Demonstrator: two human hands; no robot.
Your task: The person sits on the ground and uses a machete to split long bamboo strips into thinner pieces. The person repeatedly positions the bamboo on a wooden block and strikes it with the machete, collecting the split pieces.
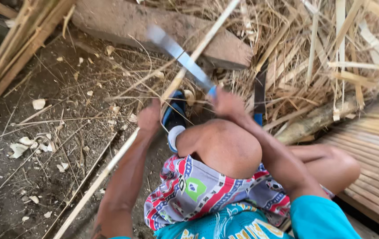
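We sit low on the dirt ground with one knee up, and we are cutting a long bamboo stick (123, 150). Our left hand (149, 117) is curled tight around the stick near its middle, so the stick slants from down by our left side up past the big stone block (154, 26) at the top. Our right hand (226, 102) is closed around the blue handle of a long knife (180, 55), and the blade is blurry, lying across the stick just above our left hand. We think the work is well under way: small pale chips (25, 145) lie on the dirt to the left, and a big heap of dry shavings and thin strips (322, 53) sits on the right. This stick looks long and whole, so we think it is only partly trimmed. A woven bamboo mat (375, 155) lies by our right leg, and more bamboo poles (17, 48) lean at the top left.
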